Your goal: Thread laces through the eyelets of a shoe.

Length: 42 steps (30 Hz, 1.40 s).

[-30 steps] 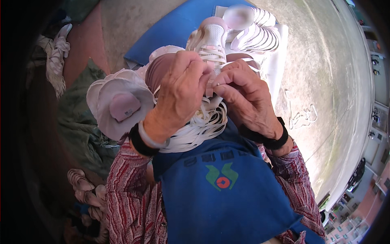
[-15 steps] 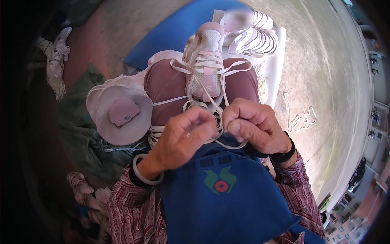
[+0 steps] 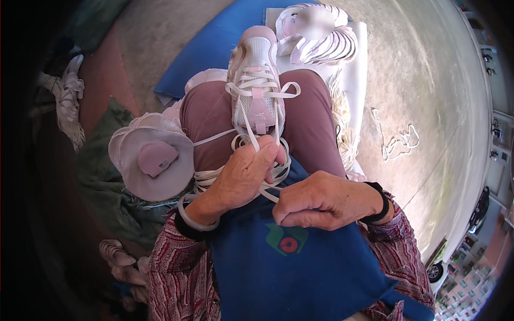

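A white and pink sneaker [image 3: 258, 80] rests between my knees, which are in mauve trousers [image 3: 206, 123]. White flat cord [image 3: 267, 91] is looped over the shoe and runs down to my hands. My left hand [image 3: 243, 174] is closed on the cord just below the shoe's tongue. My right hand [image 3: 321, 200] pinches a strand of the same cord over the blue apron [image 3: 289, 267] on my lap. The two hands are close together, almost touching.
A stack of white round pieces topped by a pink pad [image 3: 155, 160] lies at my left. White cord bundles [image 3: 321, 40] sit on a white sheet ahead, next to a blue mat [image 3: 214, 48]. A loose cord [image 3: 399, 142] lies on the concrete floor at right.
My hands came down from in front of the shoe to my lap, drawing the cord toward me. The shoe and my knees are now uncovered.
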{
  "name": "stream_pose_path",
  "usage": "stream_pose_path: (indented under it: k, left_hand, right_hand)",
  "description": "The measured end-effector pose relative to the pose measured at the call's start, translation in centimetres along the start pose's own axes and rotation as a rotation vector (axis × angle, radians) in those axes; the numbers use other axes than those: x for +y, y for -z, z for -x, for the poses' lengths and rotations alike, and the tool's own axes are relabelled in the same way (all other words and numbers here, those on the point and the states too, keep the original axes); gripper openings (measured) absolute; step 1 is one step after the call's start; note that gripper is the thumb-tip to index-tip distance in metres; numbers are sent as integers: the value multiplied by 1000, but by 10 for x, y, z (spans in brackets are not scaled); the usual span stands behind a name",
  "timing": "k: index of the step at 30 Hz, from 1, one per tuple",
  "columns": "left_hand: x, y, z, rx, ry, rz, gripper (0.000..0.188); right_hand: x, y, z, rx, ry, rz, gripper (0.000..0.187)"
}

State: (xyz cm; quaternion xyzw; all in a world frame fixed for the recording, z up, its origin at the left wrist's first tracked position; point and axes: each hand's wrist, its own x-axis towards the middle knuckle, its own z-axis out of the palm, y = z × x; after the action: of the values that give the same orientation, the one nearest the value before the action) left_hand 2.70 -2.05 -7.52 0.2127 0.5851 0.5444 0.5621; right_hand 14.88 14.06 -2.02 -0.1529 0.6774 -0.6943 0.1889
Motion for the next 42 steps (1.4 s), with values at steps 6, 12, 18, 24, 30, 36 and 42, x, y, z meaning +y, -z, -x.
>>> stream_pose_path:
  k: [6, 12, 18, 24, 30, 36, 42]
  left_hand:
    - [2, -15, 8, 46, -43, -147, 39]
    - [-3, -23, 4, 123, -136, -559, 27]
    - [-10, -24, 2, 20, -246, -740, 33]
    - [-11, 9, 8, 337, -238, -300, 37]
    - [-4, 65, 43, 409, -126, 301, 30]
    - [17, 83, 84, 583, -282, 159, 28]
    - [36, 63, 58, 584, -588, 433, 36]
  right_hand:
    - [16, 13, 13, 564, -4, 377, 12]
    - [19, 20, -17, 756, -157, 406, 15]
    - [38, 27, -40, 445, -265, 567, 19]
    - [49, 29, -25, 801, -81, -127, 20]
    - [47, 43, -3, 580, -357, -409, 21]
    - [41, 50, 11, 655, -563, -60, 25]
    - [53, 47, 6, 830, -536, 298, 24]
